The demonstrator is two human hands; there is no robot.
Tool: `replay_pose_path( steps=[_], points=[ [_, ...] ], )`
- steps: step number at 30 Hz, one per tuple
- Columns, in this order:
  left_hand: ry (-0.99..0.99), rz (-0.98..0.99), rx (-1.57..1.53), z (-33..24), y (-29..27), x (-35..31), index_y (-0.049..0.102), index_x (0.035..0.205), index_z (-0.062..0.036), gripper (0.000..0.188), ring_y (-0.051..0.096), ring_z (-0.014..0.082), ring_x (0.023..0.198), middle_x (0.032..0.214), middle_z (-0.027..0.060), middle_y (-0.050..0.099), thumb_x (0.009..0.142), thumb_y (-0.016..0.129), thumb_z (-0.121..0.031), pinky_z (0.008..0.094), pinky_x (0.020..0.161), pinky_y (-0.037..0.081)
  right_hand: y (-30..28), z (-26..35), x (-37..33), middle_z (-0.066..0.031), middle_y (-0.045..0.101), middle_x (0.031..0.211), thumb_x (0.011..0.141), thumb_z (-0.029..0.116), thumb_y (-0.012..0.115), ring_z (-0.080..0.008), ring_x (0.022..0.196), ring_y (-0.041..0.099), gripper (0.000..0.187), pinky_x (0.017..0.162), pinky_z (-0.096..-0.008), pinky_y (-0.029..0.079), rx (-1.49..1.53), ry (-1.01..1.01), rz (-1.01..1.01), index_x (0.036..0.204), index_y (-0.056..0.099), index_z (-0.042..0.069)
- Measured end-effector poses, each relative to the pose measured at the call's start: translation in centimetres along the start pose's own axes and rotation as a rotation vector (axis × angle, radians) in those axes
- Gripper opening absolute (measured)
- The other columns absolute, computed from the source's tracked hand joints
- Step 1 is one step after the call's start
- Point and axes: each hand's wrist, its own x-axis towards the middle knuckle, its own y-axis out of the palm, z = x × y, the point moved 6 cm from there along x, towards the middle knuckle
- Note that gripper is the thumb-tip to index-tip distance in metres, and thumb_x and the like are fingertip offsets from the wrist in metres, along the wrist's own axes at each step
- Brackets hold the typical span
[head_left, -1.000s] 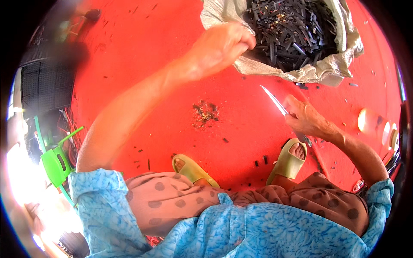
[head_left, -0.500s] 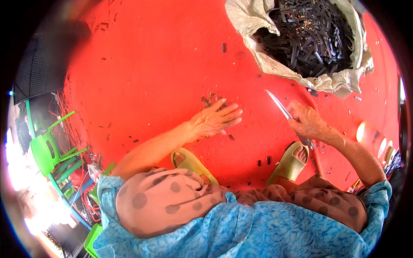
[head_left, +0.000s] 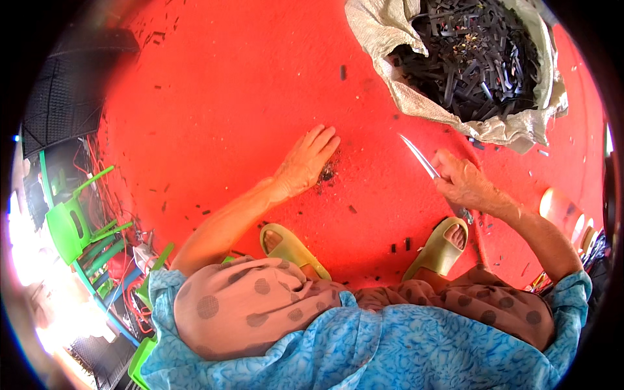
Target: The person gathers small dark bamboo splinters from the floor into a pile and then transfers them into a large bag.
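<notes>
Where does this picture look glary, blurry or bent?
Head view: white glare washes out the lower left, beside the bright green plastic object with a dark slot; the black woven panel blurs toward its top; the round fisheye image ends in black corners; the bare left hand and pointed silver metal blade look fairly sharp.

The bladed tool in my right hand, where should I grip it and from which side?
Probably the rear, coming from the right, where the right hand encloses it. The bladed tool narrows to an exposed point toward the picture's upper left, so avoid that end. The grip itself is mostly hidden.
</notes>
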Motion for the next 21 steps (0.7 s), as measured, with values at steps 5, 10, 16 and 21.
replay_pose_path(
  steps=[5, 10, 16, 21],
  points=[
    [-0.01, 0.044, -0.052, -1.8, 1.3, -2.9, 0.042, 0.119, 0.002, 0.045, 0.04, 0.0344, 0.111, 0.119, 0.0185, 0.041, 0.074, 0.043, 0.002, 0.0404, 0.094, 0.036, 0.4, -0.5, -0.5, -0.009, 0.04, 0.048, 0.076, 0.005, 0.048, -0.0212, 0.041, 0.041, 0.019, 0.043, -0.0379, 0.031, -0.006, -0.03, -0.012, 0.092, 0.039, 0.004],
    [-0.198, -0.037, -0.115, -0.8, 0.0, -2.6, 0.043, 0.117, 0.0041, 0.046, 0.04, 0.0347, 0.106, 0.115, 0.0185, 0.041, 0.071, 0.045, 0.003, 0.0395, 0.092, 0.036, 0.1, -0.2, -0.3, -0.0129, 0.044, 0.052, 0.075, 0.006, 0.049, -0.0285, 0.047, 0.046, 0.019, 0.045, -0.041, 0.033, -0.015, -0.037, -0.025, 0.09, 0.039, 0.005],
    [-0.366, -0.051, -0.094, 0.1, 0.9, -3.7, 0.041, 0.117, 0.0069, 0.049, 0.04, 0.0354, 0.102, 0.111, 0.0202, 0.04, 0.068, 0.047, 0.006, 0.0402, 0.089, 0.036, -0.3, 0.1, -0.2, -0.0167, 0.048, 0.057, 0.074, 0.007, 0.05, -0.0361, 0.053, 0.051, 0.019, 0.047, -0.0445, 0.036, -0.009, -0.011, -0.026, 0.09, 0.039, 0.006],
    [-0.181, -0.098, -0.253, -2.2, 0.1, -3.3, 0.048, 0.108, 0.0037, 0.039, 0.045, 0.0327, 0.091, 0.1, 0.0156, 0.046, 0.07, 0.054, 0.001, 0.0381, 0.078, 0.042, 0.3, -0.2, 0.0, -0.0084, 0.039, 0.047, 0.076, 0.004, 0.048, -0.0198, 0.04, 0.04, 0.02, 0.042, -0.0369, 0.03, -0.006, -0.091, -0.042, 0.093, 0.039, 0.004]
  ],
)
